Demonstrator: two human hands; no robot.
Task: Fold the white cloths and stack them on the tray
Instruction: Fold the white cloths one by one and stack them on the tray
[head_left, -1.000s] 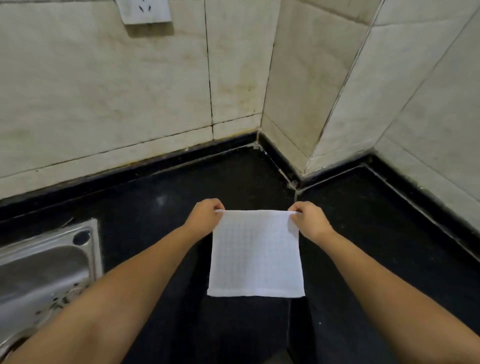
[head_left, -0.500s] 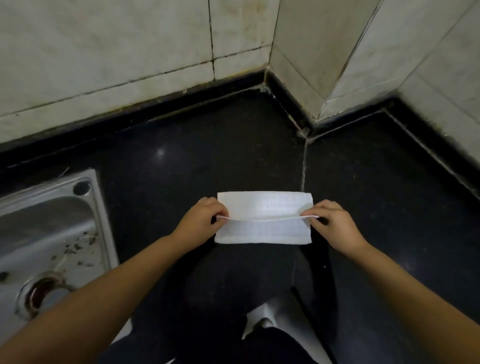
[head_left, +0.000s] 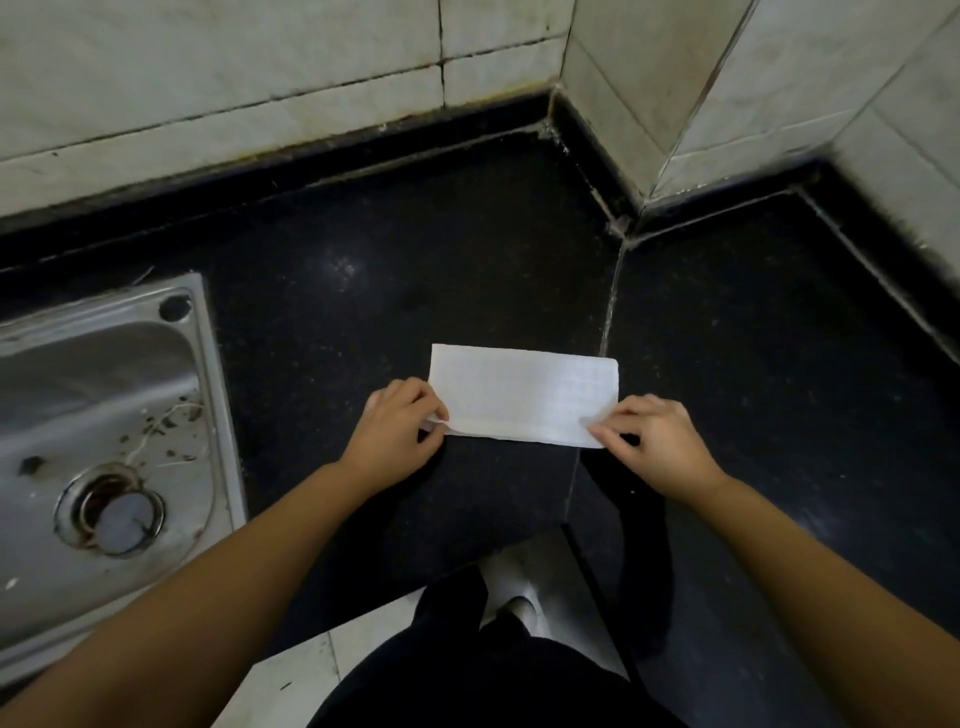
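— Where is the cloth?

— The white, finely checked cloth (head_left: 524, 396) lies folded into a long flat rectangle on the black speckled stone desk (head_left: 395, 291), a little in front of the tiled corner. Its right end crosses the pale seam in the stone.

— And the hands?

— The left hand (head_left: 397, 441) is at the near left corner of the cloth, its fingers (head_left: 428, 405) curled and pinching the layered edge there. The right hand (head_left: 657, 441) is at the near right corner, thumb and forefinger pinching that corner, the other fingers bent above the desk.

— Are the edges lined up?

— Nearly; along the near side the lower layer shows as a thin strip under the upper one.

— What else is around?

— A stainless steel sink (head_left: 208, 395) is set into the desk to the left, well apart from the cloth, with dark bits of debris in the basin and a round drain (head_left: 111, 514). Off-white wall tiles (head_left: 218, 67) with grimy joints rise behind. At the bottom, dark clothing and a pale floor show past the desk's edge.
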